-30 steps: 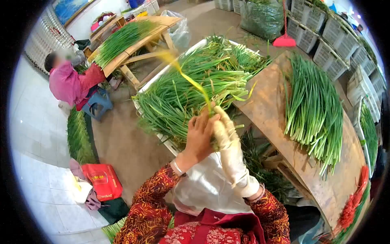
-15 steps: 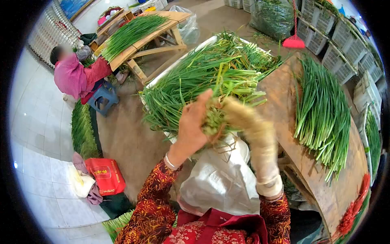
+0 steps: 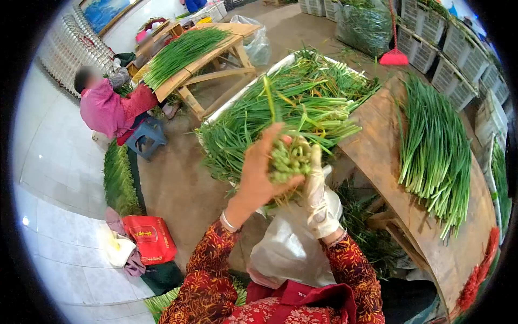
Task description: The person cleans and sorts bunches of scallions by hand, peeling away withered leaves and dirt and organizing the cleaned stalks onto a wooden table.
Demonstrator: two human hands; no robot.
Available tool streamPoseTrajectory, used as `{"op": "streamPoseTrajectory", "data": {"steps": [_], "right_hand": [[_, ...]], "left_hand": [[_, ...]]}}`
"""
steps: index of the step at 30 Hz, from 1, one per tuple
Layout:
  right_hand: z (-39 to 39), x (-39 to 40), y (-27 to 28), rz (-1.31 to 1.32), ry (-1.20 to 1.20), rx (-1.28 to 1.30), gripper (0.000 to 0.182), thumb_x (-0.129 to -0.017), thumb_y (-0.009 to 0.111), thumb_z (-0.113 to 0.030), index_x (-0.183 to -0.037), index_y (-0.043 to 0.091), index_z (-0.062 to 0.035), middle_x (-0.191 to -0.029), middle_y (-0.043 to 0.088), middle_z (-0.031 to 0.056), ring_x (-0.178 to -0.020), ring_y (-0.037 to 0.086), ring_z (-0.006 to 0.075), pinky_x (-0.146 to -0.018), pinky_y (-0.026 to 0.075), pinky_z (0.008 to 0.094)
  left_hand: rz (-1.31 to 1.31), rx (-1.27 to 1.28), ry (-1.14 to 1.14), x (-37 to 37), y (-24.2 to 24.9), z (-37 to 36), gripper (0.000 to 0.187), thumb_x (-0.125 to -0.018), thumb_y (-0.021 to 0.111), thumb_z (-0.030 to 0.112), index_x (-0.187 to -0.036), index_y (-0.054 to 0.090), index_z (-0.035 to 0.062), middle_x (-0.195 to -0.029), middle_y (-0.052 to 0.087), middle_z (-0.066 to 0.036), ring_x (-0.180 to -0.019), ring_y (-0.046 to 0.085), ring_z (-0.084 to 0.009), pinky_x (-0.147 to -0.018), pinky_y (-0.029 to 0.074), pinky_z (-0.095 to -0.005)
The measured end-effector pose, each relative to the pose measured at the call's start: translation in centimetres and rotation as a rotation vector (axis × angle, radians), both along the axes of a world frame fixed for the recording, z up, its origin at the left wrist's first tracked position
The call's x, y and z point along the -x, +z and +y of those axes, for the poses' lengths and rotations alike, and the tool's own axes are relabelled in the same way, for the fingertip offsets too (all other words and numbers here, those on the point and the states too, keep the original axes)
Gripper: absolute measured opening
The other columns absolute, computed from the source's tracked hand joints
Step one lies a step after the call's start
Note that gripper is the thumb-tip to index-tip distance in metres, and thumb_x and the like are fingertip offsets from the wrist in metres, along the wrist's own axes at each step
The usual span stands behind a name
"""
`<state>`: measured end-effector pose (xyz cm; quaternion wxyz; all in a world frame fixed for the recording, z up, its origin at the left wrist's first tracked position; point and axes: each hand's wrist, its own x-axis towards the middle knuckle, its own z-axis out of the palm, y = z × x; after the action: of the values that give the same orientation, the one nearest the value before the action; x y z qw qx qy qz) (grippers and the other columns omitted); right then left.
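Note:
My bare left hand (image 3: 256, 171) is closed round a bunch of garlic chives (image 3: 288, 161), with the pale cut ends facing me. My right hand (image 3: 318, 202), in a whitish glove, presses its fingers against the right side of the same bunch; its fingertips are partly hidden. Just beyond both hands, a heap of loose chives (image 3: 286, 108) fills a white container (image 3: 220, 112), its stems pointing right. Under my hands a whitish plastic sheet (image 3: 291, 243) hangs over my lap.
At my right, trimmed chives (image 3: 436, 156) lie on a wooden board (image 3: 377, 135), with red ties (image 3: 479, 270) at its near edge. A co-worker (image 3: 108, 105) sits at another wooden table (image 3: 191, 100) with chives. A red bag (image 3: 150, 240), a red broom (image 3: 394, 56) and stacked crates (image 3: 453, 81) stand around.
My right hand has swung inward and left, from a blurred position by the bunch to resting against its side. My left hand keeps the bunch. The view has shifted slightly.

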<state>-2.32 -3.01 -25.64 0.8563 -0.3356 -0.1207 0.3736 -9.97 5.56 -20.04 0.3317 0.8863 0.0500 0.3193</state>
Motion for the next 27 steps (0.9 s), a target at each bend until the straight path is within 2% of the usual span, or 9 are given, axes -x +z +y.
{"op": "streamPoseTrajectory", "data": {"steps": [2, 4, 6, 10, 16, 20, 24, 26, 27], "right_hand": [[0.1, 0.2, -0.3, 0.102, 0.14, -0.12, 0.048, -0.093, 0.038, -0.036, -0.126, 0.04, -0.0016, -0.124, 0.046, 0.008, -0.112, 0.044, 0.015, -0.093, 0.038, 0.0285], [-1.0, 0.6, -0.9, -0.322, 0.088, 0.118, 0.049, -0.094, 0.038, -0.035, -0.133, 0.031, -0.0073, -0.131, 0.04, 0.0081, -0.116, 0.043, 0.0166, -0.096, 0.037, 0.0299], [-1.6, 0.6, -0.4, -0.506, 0.078, 0.198, 0.05, -0.093, 0.039, -0.034, -0.134, 0.029, -0.0076, -0.132, 0.038, 0.0083, -0.117, 0.042, 0.017, -0.097, 0.036, 0.0301], [-1.6, 0.0, 1.8, -0.306, 0.213, 0.066, 0.052, -0.093, 0.041, -0.033, -0.135, 0.026, -0.0082, -0.134, 0.035, 0.0088, -0.119, 0.039, 0.018, -0.098, 0.033, 0.0305], [-0.3, -0.9, 3.2, -0.206, 0.323, 0.016, 0.056, -0.092, 0.045, -0.031, -0.138, 0.022, -0.0092, -0.138, 0.029, 0.0096, -0.122, 0.035, 0.0193, -0.101, 0.03, 0.0311], [0.8, -1.3, 4.6, -0.446, 0.348, 0.027, 0.064, -0.091, 0.046, -0.035, -0.141, 0.013, -0.0145, -0.143, 0.019, 0.0097, -0.128, 0.025, 0.0215, -0.105, 0.022, 0.0322], [1.9, -2.9, 3.9, -0.335, 0.488, -0.214, 0.065, -0.092, 0.032, -0.046, -0.14, 0.014, -0.0061, -0.144, 0.017, 0.0096, -0.132, 0.018, 0.0215, -0.107, 0.014, 0.0315], [2.5, -4.4, 2.8, -0.488, 0.3, -0.161, 0.059, -0.093, 0.036, -0.041, -0.137, 0.025, -0.0044, -0.141, 0.025, 0.0101, -0.13, 0.023, 0.0217, -0.106, 0.016, 0.0315], [2.7, -5.3, 2.5, -0.754, 0.162, -0.019, 0.054, -0.093, 0.038, -0.038, -0.134, 0.03, -0.004, -0.14, 0.028, 0.0109, -0.129, 0.026, 0.0216, -0.106, 0.018, 0.0323]], "left_hand": [[0.066, -0.23, 0.085, 1.1, -0.3, -0.2, 0.087, -0.064, 0.071, 0.047, -0.132, 0.03, 0.0115, -0.123, 0.043, -0.015, -0.112, 0.043, -0.0338, -0.096, 0.031, -0.045], [0.152, -0.313, 0.014, 1.7, 1.1, 0.1, 0.088, -0.064, 0.067, 0.054, -0.132, 0.03, 0.0118, -0.126, 0.041, -0.015, -0.116, 0.039, -0.0343, -0.097, 0.031, -0.0449], [0.222, -0.406, -0.001, 2.2, 1.6, 0.3, 0.089, -0.064, 0.063, 0.06, -0.132, 0.03, 0.0121, -0.129, 0.038, -0.015, -0.12, 0.036, -0.0347, -0.097, 0.031, -0.0448], [0.162, -0.193, -0.095, 2.4, 1.0, 0.5, 0.082, -0.065, 0.07, 0.047, -0.13, 0.035, 0.0124, -0.132, 0.039, -0.01, -0.12, 0.04, -0.0266, -0.097, 0.031, -0.0407], [0.091, -0.031, -0.118, 2.0, 0.9, 0.7, 0.083, -0.062, 0.075, 0.037, -0.131, 0.035, 0.0169, -0.129, 0.044, -0.009, -0.117, 0.044, -0.0258, -0.094, 0.033, -0.0373], [0.101, -0.029, -0.07, 2.3, 1.9, 1.7, 0.079, -0.06, 0.078, 0.028, -0.128, 0.041, 0.0136, -0.122, 0.049, -0.009, -0.109, 0.047, -0.0239, -0.094, 0.033, -0.0371], [0.037, 0.16, -0.2, 2.1, 2.0, 3.8, 0.075, -0.063, 0.076, 0.021, -0.128, 0.041, 0.0156, -0.106, 0.057, -0.006, -0.093, 0.054, -0.0199, -0.086, 0.042, -0.0331], [-0.004, 0.311, -0.151, 2.5, 3.5, 4.4, 0.072, -0.064, 0.075, 0.017, -0.127, 0.041, 0.0141, -0.104, 0.056, -0.005, -0.09, 0.054, -0.0162, -0.08, 0.045, -0.0292], [-0.004, 0.392, -0.063, 2.8, 4.8, 4.7, 0.07, -0.065, 0.075, 0.012, -0.127, 0.041, 0.0114, -0.106, 0.053, -0.004, -0.09, 0.053, -0.0123, -0.075, 0.047, -0.0256]]}}
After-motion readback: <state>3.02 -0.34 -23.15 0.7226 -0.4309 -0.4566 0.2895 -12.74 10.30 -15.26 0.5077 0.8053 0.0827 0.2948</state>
